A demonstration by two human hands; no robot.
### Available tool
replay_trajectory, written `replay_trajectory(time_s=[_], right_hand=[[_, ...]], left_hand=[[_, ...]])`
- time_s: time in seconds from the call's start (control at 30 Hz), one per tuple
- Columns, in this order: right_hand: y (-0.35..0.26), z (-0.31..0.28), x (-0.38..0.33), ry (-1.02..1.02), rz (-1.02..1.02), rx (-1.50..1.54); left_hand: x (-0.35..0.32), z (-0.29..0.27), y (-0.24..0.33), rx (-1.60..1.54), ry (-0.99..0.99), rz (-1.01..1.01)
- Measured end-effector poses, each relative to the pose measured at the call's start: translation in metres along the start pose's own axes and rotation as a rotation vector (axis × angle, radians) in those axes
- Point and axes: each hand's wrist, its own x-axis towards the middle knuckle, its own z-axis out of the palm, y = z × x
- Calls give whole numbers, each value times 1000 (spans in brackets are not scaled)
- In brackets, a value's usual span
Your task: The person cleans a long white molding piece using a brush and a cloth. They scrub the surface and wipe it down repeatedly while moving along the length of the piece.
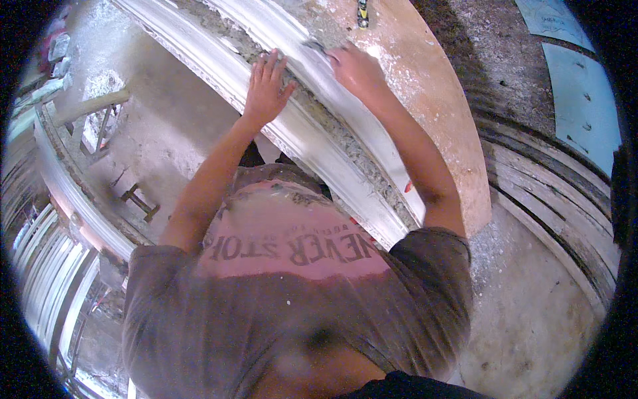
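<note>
Presently, the long white moulding [307, 147] lies beneath and between your hands, running diagonally from upper left toward your body at lower right. Your left hand [266, 90] rests palm down on it, fingers extended and slightly spread, the fingertips reaching the rough band along its middle; nothing is gripped there. Your right hand [359, 70] is closed on a small, dark, flat scraper [314, 46], its blade at the smooth white strip on the far side of that band; whether the edge touches cannot be told.

Surface noted: the near side carries parallel ridges and grooves, white and partly glossy; the middle band [350, 141] is grey, coarse and lumpy. Beyond your right hand, the bench [435, 93] shows a tan, curved-looking top with white specks and smears. A narrow yellow-and-black tool [362, 14] lies on it near the upper edge.
</note>
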Motion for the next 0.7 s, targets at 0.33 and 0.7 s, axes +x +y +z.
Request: replay_trajectory(time_s=[0.33, 0.7], right_hand=[[-31, 3, 21, 76, 76, 49], [13, 0, -152, 111, 450, 28]], left_hand=[[3, -9, -4, -13, -96, 70], [42, -24, -53, -36, 70, 115]])
